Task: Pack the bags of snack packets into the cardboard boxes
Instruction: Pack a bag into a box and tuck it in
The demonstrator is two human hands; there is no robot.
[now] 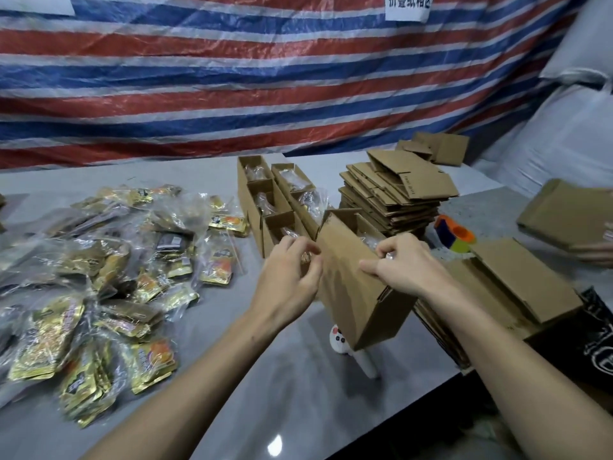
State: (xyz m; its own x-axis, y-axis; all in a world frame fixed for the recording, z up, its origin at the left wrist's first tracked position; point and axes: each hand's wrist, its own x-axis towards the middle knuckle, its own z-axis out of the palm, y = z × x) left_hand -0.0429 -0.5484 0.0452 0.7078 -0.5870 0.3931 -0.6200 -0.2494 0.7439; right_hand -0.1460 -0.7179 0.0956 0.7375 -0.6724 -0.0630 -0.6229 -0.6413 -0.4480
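A long open cardboard box (351,287) is tilted up off the grey table (282,376), with a clear bag of snacks showing in its open top. My right hand (401,263) grips its upper right rim, thumb on the side wall. My left hand (292,273) is curled against its left edge, fingers pinching near the flap. Clear bags of gold snack packets (99,280) lie heaped on the left. Several packed open boxes (265,200) stand in rows behind the hands.
A stack of flat cardboard blanks (394,190) rises at the back right, with more flat boxes (517,280) on the right. A tape dispenser (454,235) sits between them. Another person's hand (597,252) holds flat cardboard (564,210) at the far right. A white object (351,351) lies under the box.
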